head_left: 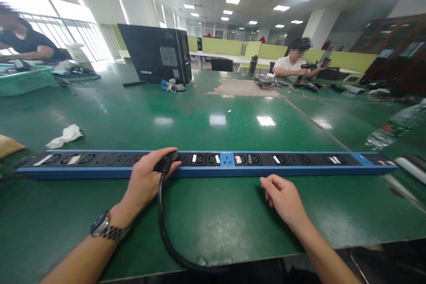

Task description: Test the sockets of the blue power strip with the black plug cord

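Observation:
A long blue and black power strip [206,170] lies across the green table in front of me. Along its top run several black sockets, some with white or pinkish stickers, and a blue socket [227,159] near the middle. My left hand [143,178] is closed around a black power plug [170,159] over the strip, left of the blue socket. Whether the plug's pins are in a socket is hidden. From the plug a thick black cable [161,213] curves down over the table's front edge. My right hand [284,197], loosely curled with nothing visible in it, hovers just in front of the strip.
Behind the strip are a crumpled tissue [66,136], a black computer case [156,55] and blue-white gloves [173,85]. A plastic bottle [396,125] lies at right. A green basket [28,80] stands far left. Two people sit at the table's far sides.

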The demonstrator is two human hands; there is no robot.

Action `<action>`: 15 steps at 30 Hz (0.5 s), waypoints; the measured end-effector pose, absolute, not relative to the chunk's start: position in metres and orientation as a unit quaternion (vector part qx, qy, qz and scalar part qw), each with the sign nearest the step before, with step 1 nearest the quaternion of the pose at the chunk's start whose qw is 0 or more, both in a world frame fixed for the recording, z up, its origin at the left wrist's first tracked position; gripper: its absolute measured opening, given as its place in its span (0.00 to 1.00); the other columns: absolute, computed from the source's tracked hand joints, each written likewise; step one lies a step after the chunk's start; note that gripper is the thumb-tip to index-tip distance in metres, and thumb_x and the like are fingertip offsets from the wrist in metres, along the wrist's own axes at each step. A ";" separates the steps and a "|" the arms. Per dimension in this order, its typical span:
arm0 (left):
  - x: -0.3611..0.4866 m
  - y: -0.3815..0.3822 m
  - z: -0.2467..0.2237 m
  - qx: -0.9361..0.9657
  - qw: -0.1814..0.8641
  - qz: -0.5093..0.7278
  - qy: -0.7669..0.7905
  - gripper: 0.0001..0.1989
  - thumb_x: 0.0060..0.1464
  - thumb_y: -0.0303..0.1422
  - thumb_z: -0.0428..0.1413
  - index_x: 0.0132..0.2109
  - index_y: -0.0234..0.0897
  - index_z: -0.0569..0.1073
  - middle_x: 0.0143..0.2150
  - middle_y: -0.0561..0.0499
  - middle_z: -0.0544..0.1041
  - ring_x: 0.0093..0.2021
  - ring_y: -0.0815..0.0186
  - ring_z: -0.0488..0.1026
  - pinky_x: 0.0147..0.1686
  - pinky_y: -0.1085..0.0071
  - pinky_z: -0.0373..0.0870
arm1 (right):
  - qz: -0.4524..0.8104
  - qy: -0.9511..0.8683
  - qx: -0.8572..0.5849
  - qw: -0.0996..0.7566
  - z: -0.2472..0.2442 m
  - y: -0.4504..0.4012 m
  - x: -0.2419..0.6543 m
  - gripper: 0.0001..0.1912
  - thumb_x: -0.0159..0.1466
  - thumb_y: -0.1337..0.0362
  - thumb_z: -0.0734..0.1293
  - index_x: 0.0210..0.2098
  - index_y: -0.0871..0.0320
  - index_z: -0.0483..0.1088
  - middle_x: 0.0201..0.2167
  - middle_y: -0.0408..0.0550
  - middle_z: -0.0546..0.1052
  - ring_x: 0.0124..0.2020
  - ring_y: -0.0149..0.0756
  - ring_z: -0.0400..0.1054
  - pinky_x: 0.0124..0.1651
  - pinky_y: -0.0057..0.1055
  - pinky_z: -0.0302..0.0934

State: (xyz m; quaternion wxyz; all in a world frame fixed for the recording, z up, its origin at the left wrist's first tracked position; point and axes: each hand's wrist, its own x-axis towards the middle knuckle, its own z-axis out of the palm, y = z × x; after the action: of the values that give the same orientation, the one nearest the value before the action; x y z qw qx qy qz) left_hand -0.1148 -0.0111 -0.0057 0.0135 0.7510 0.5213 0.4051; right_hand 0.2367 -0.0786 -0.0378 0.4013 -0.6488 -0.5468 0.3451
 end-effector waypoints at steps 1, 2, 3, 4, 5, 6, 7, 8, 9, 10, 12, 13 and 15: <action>-0.112 -0.010 -0.008 0.766 0.012 0.392 0.510 0.19 0.58 0.46 0.57 0.52 0.43 0.73 0.46 0.48 0.79 0.45 0.58 0.77 0.49 0.62 0.72 | 0.324 -0.559 -0.646 0.407 -0.041 -0.080 0.236 0.21 0.64 0.49 0.62 0.22 0.57 0.64 0.16 0.39 0.64 0.17 0.29 0.58 0.23 0.26 0.51; -0.109 -0.008 -0.009 0.777 0.004 0.384 0.499 0.19 0.58 0.46 0.56 0.53 0.42 0.73 0.47 0.47 0.79 0.46 0.57 0.77 0.49 0.61 0.72 | 0.304 -0.572 -0.643 0.408 -0.043 -0.082 0.235 0.22 0.65 0.49 0.62 0.21 0.57 0.63 0.16 0.39 0.63 0.18 0.29 0.58 0.24 0.26 0.51; -0.106 -0.007 -0.010 0.786 -0.008 0.377 0.490 0.20 0.59 0.46 0.55 0.54 0.42 0.73 0.47 0.46 0.80 0.47 0.57 0.77 0.49 0.60 0.72 | 0.285 -0.586 -0.642 0.405 -0.043 -0.084 0.234 0.22 0.65 0.50 0.62 0.20 0.57 0.62 0.16 0.39 0.63 0.19 0.29 0.57 0.25 0.26 0.50; -0.104 -0.005 -0.011 0.794 -0.020 0.371 0.482 0.20 0.59 0.45 0.55 0.54 0.41 0.73 0.47 0.45 0.80 0.47 0.56 0.77 0.50 0.59 0.71 | 0.269 -0.597 -0.641 0.400 -0.042 -0.085 0.233 0.22 0.65 0.50 0.62 0.20 0.57 0.62 0.16 0.39 0.62 0.20 0.29 0.57 0.26 0.27 0.50; -0.102 -0.003 -0.012 0.800 -0.030 0.365 0.474 0.20 0.60 0.45 0.54 0.55 0.40 0.73 0.48 0.45 0.80 0.48 0.56 0.76 0.50 0.59 0.71 | 0.258 -0.605 -0.640 0.396 -0.041 -0.086 0.232 0.23 0.65 0.50 0.62 0.20 0.57 0.62 0.16 0.39 0.62 0.21 0.29 0.57 0.27 0.27 0.50; -0.103 -0.002 -0.012 0.807 -0.037 0.360 0.467 0.20 0.61 0.44 0.54 0.55 0.40 0.73 0.48 0.45 0.80 0.49 0.56 0.76 0.51 0.58 0.71 | 0.252 -0.610 -0.640 0.394 -0.040 -0.087 0.232 0.23 0.65 0.50 0.62 0.20 0.57 0.62 0.17 0.39 0.63 0.21 0.29 0.57 0.27 0.27 0.50; -0.105 -0.002 -0.012 0.814 -0.037 0.354 0.460 0.19 0.61 0.43 0.53 0.55 0.40 0.73 0.49 0.44 0.79 0.49 0.56 0.76 0.52 0.57 0.70 | 0.249 -0.612 -0.641 0.392 -0.040 -0.087 0.232 0.22 0.65 0.50 0.61 0.20 0.57 0.62 0.17 0.39 0.63 0.22 0.30 0.57 0.27 0.27 0.50; -0.107 -0.002 -0.012 0.821 -0.032 0.348 0.451 0.19 0.61 0.42 0.53 0.56 0.40 0.73 0.50 0.45 0.79 0.50 0.56 0.75 0.53 0.57 0.69 | 0.248 -0.614 -0.640 0.390 -0.040 -0.087 0.233 0.23 0.66 0.50 0.61 0.21 0.57 0.63 0.17 0.39 0.63 0.22 0.30 0.57 0.28 0.27 0.50; -0.110 -0.003 -0.011 0.828 -0.021 0.341 0.444 0.19 0.62 0.42 0.53 0.56 0.41 0.72 0.50 0.45 0.79 0.51 0.56 0.75 0.54 0.56 0.69 | 0.247 -0.617 -0.639 0.388 -0.040 -0.087 0.233 0.23 0.66 0.50 0.61 0.21 0.57 0.63 0.17 0.39 0.63 0.22 0.30 0.57 0.28 0.27 0.50; -0.111 -0.004 -0.010 0.832 -0.007 0.337 0.440 0.19 0.62 0.42 0.53 0.56 0.41 0.72 0.51 0.46 0.79 0.52 0.56 0.74 0.55 0.57 0.68 | 0.244 -0.620 -0.637 0.387 -0.041 -0.086 0.233 0.23 0.66 0.50 0.61 0.21 0.57 0.63 0.17 0.39 0.63 0.22 0.30 0.57 0.28 0.27 0.50; -0.108 -0.007 -0.007 0.810 0.024 0.362 0.460 0.20 0.61 0.43 0.53 0.56 0.42 0.72 0.50 0.47 0.79 0.51 0.57 0.75 0.54 0.58 0.69 | 0.235 -0.624 -0.636 0.387 -0.042 -0.085 0.233 0.22 0.66 0.50 0.61 0.20 0.58 0.63 0.17 0.39 0.62 0.21 0.29 0.56 0.27 0.27 0.49; -0.102 -0.009 -0.005 0.784 0.038 0.390 0.481 0.20 0.61 0.44 0.53 0.56 0.42 0.72 0.50 0.47 0.79 0.49 0.58 0.76 0.52 0.60 0.71 | 0.230 -0.625 -0.639 0.386 -0.042 -0.084 0.232 0.22 0.65 0.51 0.61 0.20 0.58 0.63 0.16 0.39 0.62 0.21 0.29 0.56 0.27 0.27 0.48; -0.079 -0.011 -0.001 0.717 0.056 0.462 0.519 0.20 0.62 0.43 0.52 0.57 0.42 0.70 0.49 0.48 0.79 0.46 0.60 0.77 0.49 0.63 0.73 | 0.218 -0.624 -0.645 0.382 -0.042 -0.082 0.231 0.22 0.65 0.51 0.62 0.20 0.58 0.63 0.16 0.39 0.61 0.21 0.29 0.56 0.27 0.26 0.48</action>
State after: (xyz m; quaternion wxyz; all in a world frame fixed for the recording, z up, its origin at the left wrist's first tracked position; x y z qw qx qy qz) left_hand -0.0792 -0.0111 -0.0011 0.0555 0.7170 0.5191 0.4618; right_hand 0.2311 -0.0823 -0.0422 0.3824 -0.6453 -0.6243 0.2181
